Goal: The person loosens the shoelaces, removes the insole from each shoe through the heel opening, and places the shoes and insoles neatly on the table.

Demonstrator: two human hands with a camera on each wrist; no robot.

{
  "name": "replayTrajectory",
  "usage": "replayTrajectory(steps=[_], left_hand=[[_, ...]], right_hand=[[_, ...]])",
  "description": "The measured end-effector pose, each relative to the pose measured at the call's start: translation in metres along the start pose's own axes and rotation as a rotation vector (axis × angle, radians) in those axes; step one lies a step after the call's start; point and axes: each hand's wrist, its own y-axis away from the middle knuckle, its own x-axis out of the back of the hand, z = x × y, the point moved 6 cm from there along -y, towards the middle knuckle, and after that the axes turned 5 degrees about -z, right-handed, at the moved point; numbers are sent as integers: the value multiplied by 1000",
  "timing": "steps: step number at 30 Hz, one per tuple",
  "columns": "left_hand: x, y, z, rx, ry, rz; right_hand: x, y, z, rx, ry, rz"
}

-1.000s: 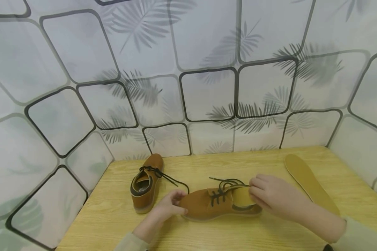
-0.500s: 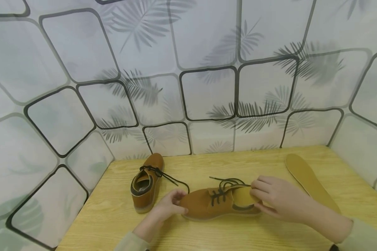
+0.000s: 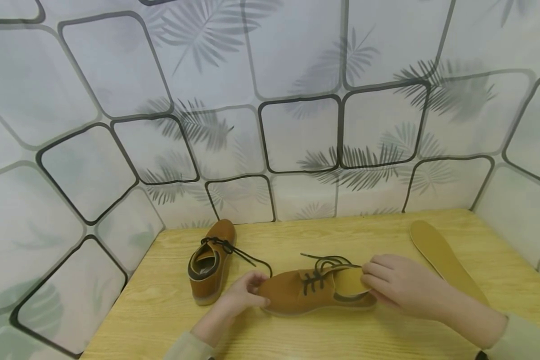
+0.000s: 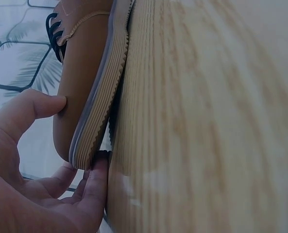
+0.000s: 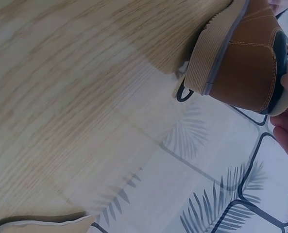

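Note:
A brown leather shoe (image 3: pixel 292 290) with black laces lies lengthwise before me, toe to the left. My left hand (image 3: pixel 243 294) grips its toe; in the left wrist view the thumb (image 4: pixel 51 104) presses the upper while the fingers reach under the ridged sole (image 4: pixel 97 111). A tan insole (image 3: pixel 348 280) shows inside the shoe's opening. At the heel, my right hand (image 3: pixel 400 282) pinches the insole's rear end, which sticks out past the dark collar (image 5: pixel 279 63) in the right wrist view. Part of the heel is hidden by that hand in the head view.
A second brown shoe (image 3: pixel 209 265), laces tied, stands to the left, one lace trailing toward the first shoe's toe. Another tan insole (image 3: pixel 445 257) lies at the right of the wooden table (image 3: pixel 315 335). Patterned sheeting (image 3: pixel 297 135) rises behind and at both sides.
My right hand has shifted slightly right along the heel, and more of the insole shows in the opening. The left hand and the shoe have stayed in place.

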Motion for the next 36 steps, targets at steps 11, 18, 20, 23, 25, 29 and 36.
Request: replayTrajectory(steps=[11,18,20,23,25,29,36], left_hand=[[0,0,-1,16,-4,1],[0,0,0,17,-12,2],[0,0,0,14,-10,5],[0,0,0,8,-1,5],[0,0,0,4,5,5],[0,0,1,-6,7,8],[0,-1,0,-5,6,13]], right_hand=[[2,-1,0,-2,17,-22],[0,-2,1,-7,8,-37],[-1,-3,2,-15,9,-45],[-3,-2,3,-32,-5,-54],[-4,-2,4,-41,-21,-62],[-4,-1,4,-53,-44,-73],[-4,-2,5,-47,-54,-55]])
